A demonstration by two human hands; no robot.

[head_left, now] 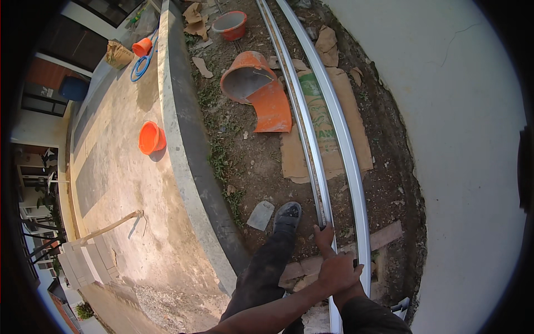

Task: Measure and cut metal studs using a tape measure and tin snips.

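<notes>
I count two rails, lengthwise along the wall (467,139), extending ahead of the fingers. Arms crossed: the right hand (324,238) grasps the outer rail (317,167), farther from the wall; the left hand (338,273) meets the inner rail (356,195), nearer it, grip obscured, I cannot tell. Wall-distant beyond both: four orange buckets (150,138), one shoe (287,217).

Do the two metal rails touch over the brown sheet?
No, the brown sheet shows between the left rail and the right rail.
</notes>
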